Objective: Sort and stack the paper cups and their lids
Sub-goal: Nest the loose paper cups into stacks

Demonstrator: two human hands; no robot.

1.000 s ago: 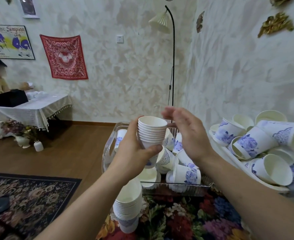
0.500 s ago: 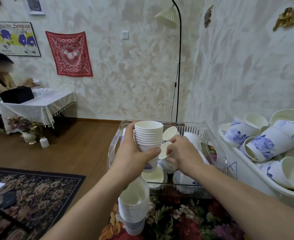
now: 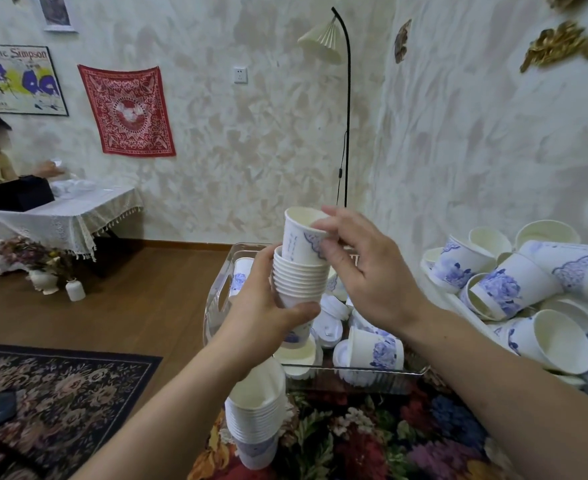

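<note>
My left hand (image 3: 265, 317) grips a stack of white paper cups (image 3: 297, 284) above the clear plastic tray (image 3: 218, 296). My right hand (image 3: 362, 271) pinches the rim of a single white cup with blue print (image 3: 299, 237), whose base sits partly inside the top of that stack. In the tray lie loose cups (image 3: 375, 348) and white lids (image 3: 327, 329). A second stack of cups (image 3: 256, 410) stands on the flowered cloth below my left forearm.
A white bin (image 3: 459, 306) at the right is heaped with loose blue-flowered cups (image 3: 507, 289). A floor lamp (image 3: 346, 133) stands behind the tray. At the far left a person sits at a cloth-covered table (image 3: 60, 216). A dark patterned rug (image 3: 53, 393) covers the floor.
My right hand picked a cup from the tray and lifted it onto the top of the stack in my left hand. The stack has stayed at about the same place.
</note>
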